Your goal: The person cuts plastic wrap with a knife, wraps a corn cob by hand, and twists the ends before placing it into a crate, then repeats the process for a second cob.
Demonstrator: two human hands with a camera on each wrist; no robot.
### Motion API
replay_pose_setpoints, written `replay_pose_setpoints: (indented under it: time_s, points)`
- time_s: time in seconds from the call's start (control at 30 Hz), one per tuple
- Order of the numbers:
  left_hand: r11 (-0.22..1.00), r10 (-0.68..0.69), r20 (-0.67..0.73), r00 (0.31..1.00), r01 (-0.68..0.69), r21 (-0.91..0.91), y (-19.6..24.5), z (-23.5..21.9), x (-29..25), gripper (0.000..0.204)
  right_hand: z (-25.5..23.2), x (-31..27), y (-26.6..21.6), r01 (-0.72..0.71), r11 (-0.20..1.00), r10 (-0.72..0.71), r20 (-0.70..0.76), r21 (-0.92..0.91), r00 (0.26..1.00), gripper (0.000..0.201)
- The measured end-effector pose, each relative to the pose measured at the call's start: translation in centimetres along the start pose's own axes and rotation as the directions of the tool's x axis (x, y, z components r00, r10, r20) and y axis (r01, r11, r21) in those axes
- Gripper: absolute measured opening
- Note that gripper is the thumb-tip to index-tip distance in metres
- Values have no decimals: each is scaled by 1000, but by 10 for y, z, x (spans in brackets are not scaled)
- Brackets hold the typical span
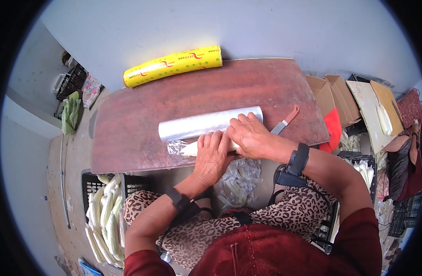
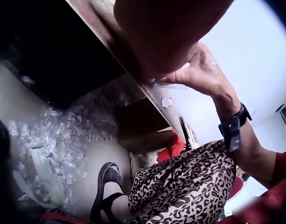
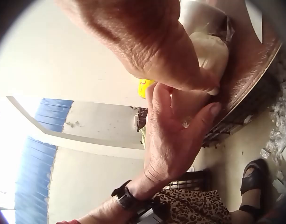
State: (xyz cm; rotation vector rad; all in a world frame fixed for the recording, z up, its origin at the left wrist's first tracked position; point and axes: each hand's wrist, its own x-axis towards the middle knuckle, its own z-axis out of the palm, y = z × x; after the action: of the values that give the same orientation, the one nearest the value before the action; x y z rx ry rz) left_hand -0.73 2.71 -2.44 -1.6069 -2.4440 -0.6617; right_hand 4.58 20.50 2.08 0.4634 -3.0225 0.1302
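A pale, thick vegetable stem [image 1: 189,149] lies along the table's front edge on a loose flap of clear cling film [image 1: 175,146]. My left hand [image 1: 212,158] holds its middle, fingers over the top; in the right wrist view the left thumb is on the near side. My right hand [image 1: 251,135] grips the stem's right end, its knuckles close to the film roll. The right thumb presses down on the stem [image 3: 210,51] in the right wrist view. Just behind both hands lies the cling film roll [image 1: 192,125]. The left wrist view hides the stem behind the hand.
A knife [image 1: 286,120] lies right of the roll on the brown table [image 1: 128,119]. At the back edge rests a yellow wrapped roll [image 1: 174,66]. A black crate [image 1: 128,184] of pale stems stands lower left. Plastic scraps [image 1: 241,179] cover the floor below.
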Motion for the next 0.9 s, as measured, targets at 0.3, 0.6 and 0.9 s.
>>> replay_pose_setpoints:
  time_s: [0.3,0.6,0.9]
  points:
    - [1000,-14,-32,999,14,-21,-8,9,6,68,-5,-1,0,-36,999,35,73,7,997,34]
    - [997,-51,-5,999,50,-52,-8,3,15,64,-26,17,31,-161,967,99,291,196,952,28]
    - [990,-82,100,992,92,-103,-14,-8,30,60,-3,29,69,-90,973,110,-86,213,990,39]
